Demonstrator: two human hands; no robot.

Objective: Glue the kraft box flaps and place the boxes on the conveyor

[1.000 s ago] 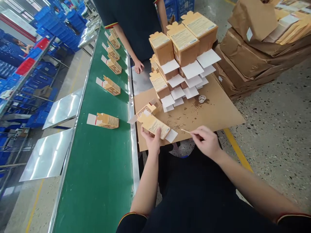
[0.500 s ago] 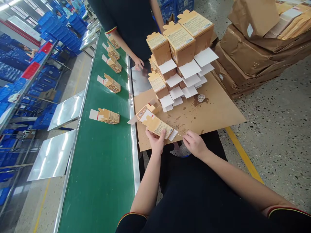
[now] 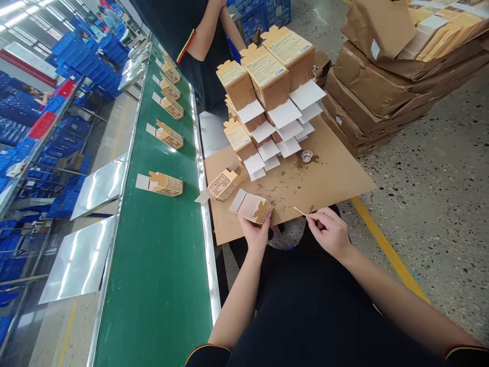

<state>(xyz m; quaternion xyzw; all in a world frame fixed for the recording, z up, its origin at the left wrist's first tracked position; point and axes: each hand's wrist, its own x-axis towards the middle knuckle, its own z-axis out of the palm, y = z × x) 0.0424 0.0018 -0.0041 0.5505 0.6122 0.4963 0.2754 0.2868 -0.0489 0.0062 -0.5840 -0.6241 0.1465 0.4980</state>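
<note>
My left hand (image 3: pixel 255 232) grips a small cardboard box (image 3: pixel 255 205) near the front edge of the brown cardboard sheet (image 3: pixel 332 176). The box is tilted, its white flap with a red stripe pointing away to the left. Between the fingertips of my right hand (image 3: pixel 329 230) is a thin cotton swab (image 3: pixel 300 210), its pale tip pointing left, apart from the box. Another open carton (image 3: pixel 223 184) lies on the sheet just beyond the held one. Farther back, a small clear dish (image 3: pixel 306 156) sits among dark wet spots.
Stacked cartons (image 3: pixel 265 74) with white flaps stand at the back of the sheet. Along my left runs a green conveyor belt (image 3: pixel 160 265) carrying several cartons (image 3: pixel 168 184). A co-worker (image 3: pixel 191 51) stands behind the stack. Brown paper-wrapped bundles (image 3: pixel 382 92) are piled on the right.
The held box has turned in my left hand, its flap now facing up and left. My right hand has drawn the swab away to the right. The co-worker's hand has lifted from the metal surface.
</note>
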